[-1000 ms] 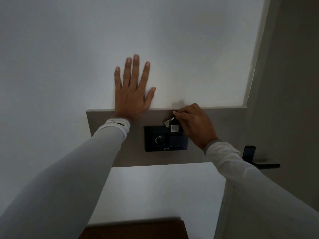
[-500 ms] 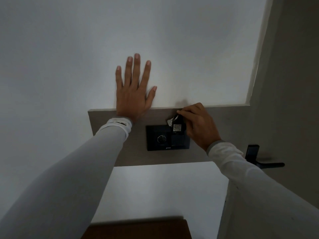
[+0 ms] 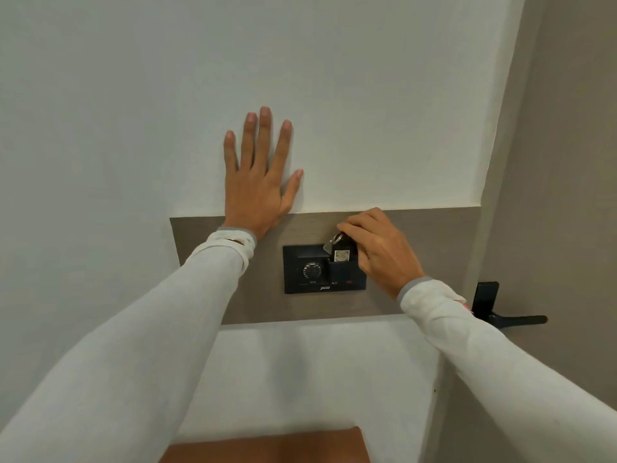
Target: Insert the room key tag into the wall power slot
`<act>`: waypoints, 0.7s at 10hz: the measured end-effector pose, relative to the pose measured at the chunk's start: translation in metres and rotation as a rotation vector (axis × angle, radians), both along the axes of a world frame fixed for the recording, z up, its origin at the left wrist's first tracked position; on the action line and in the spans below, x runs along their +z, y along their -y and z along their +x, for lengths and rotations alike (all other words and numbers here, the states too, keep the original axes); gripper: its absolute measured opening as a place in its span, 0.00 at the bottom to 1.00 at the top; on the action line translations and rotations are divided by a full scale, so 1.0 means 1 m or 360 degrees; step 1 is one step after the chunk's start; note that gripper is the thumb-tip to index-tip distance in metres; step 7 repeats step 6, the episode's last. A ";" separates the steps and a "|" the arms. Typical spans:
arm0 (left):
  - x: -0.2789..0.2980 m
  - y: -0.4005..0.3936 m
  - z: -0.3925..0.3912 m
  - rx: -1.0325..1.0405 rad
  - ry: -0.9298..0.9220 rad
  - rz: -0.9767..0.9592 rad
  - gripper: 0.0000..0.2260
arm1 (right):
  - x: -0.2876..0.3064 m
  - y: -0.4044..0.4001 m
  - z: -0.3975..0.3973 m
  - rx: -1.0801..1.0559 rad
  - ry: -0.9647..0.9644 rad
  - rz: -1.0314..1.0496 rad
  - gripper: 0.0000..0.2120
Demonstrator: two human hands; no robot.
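The right hand (image 3: 380, 248) is closed in a pinch on the top of a dark room key tag (image 3: 341, 253), which stands upright with its lower end seated in the power slot (image 3: 342, 270) of a black wall panel (image 3: 300, 259). A metal key (image 3: 329, 246) is seen hanging at the tag's upper left. Left of the slot, a round grille (image 3: 312, 270) is set in the panel. The panel is mounted on a grey-brown wall strip (image 3: 434, 262). Above and left of the panel, the left hand (image 3: 258, 192) is pressed flat on the white wall (image 3: 133, 95), fingers spread wide, holding nothing. Right of the panel, a black door handle (image 3: 514, 319) is visible.
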State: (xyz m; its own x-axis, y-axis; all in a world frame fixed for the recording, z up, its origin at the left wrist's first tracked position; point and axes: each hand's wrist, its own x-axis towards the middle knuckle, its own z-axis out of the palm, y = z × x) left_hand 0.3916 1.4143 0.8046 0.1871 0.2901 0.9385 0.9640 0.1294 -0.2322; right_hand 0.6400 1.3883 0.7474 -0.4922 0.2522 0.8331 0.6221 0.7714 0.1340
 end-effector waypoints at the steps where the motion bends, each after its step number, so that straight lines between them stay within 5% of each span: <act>1: 0.000 -0.003 -0.002 -0.0017 -0.0001 -0.0006 0.32 | 0.000 0.000 0.002 0.0005 0.0027 0.0026 0.14; 7: 0.002 0.040 0.010 0.0036 -0.0030 -0.0307 0.34 | 0.011 0.023 0.009 -0.0485 0.0243 0.0008 0.32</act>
